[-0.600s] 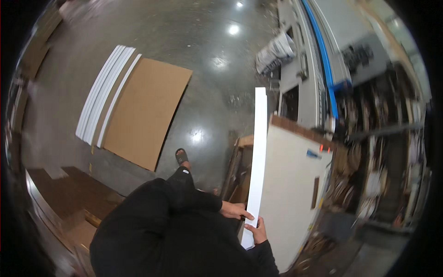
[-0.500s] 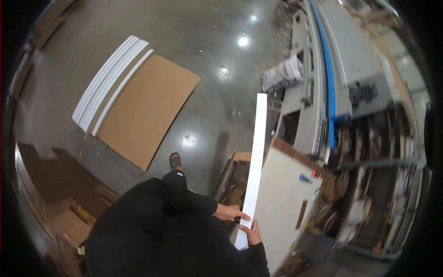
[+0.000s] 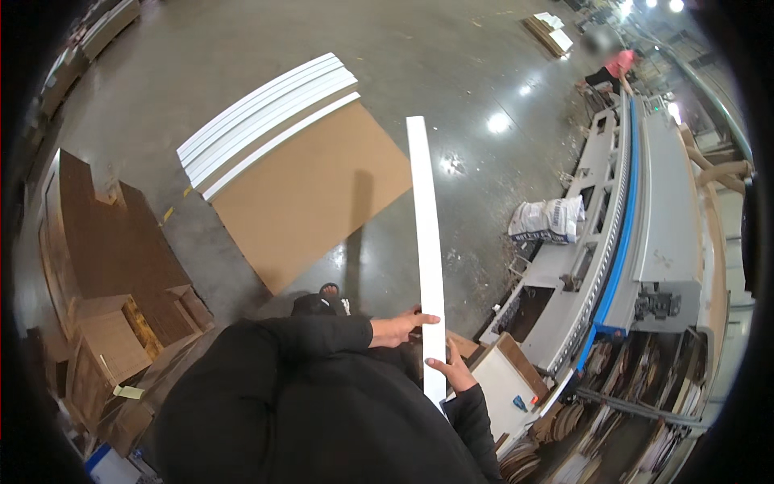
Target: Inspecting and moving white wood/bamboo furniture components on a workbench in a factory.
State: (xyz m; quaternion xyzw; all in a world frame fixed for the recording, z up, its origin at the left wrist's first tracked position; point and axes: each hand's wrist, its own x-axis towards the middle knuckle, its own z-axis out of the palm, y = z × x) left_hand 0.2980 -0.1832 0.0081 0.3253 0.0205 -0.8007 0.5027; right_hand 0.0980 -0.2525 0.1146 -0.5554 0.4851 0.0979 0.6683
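A long, narrow white board [image 3: 427, 242] points away from me over the floor. My left hand [image 3: 401, 328] touches its left edge near the close end. My right hand [image 3: 454, 373] grips the same end from the right side. Both arms wear black sleeves. On the floor ahead lies a large brown cardboard sheet [image 3: 310, 194] with several white boards [image 3: 266, 117] stacked along its far edge.
A long grey machine with a blue stripe [image 3: 637, 234] runs along the right. A white sack [image 3: 548, 219] sits beside it. Brown cardboard boxes [image 3: 105, 274] stand at the left. A white panel [image 3: 504, 383] leans below my right hand. A person in pink [image 3: 617, 64] works far off.
The view has swung left, away from the white panel at the right. The board I hold now points out over the floor toward the cardboard sheet.
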